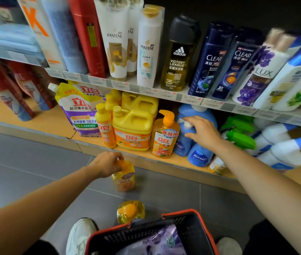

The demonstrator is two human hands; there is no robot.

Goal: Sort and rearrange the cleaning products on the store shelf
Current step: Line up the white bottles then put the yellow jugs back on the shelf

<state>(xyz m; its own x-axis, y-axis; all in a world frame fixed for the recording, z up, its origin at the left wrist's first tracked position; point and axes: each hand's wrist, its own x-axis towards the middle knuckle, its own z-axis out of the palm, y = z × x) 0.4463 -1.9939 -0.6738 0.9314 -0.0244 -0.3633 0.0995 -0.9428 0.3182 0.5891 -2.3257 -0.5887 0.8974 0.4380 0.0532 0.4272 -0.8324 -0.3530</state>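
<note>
My left hand (107,163) grips the orange pump top of a yellow dish-soap bottle (124,178) just above the grey floor, in front of the bottom shelf. My right hand (202,132) reaches into the bottom shelf, its fingers on the white cap of a blue detergent bottle (183,142). Left of it stands an orange pump bottle (164,137), then a big yellow jug (133,131) and a slim orange bottle (106,128). A second yellow pump bottle (130,211) stands on the floor near my feet.
A red-rimmed black basket (192,229) with a purple pouch (164,242) sits at my feet. White spray bottles with green triggers (239,137) and blue-capped cleaner bottles (284,153) fill the shelf's right. A purple refill pouch (79,111) leans at left. Shampoo bottles line the shelf above (179,54).
</note>
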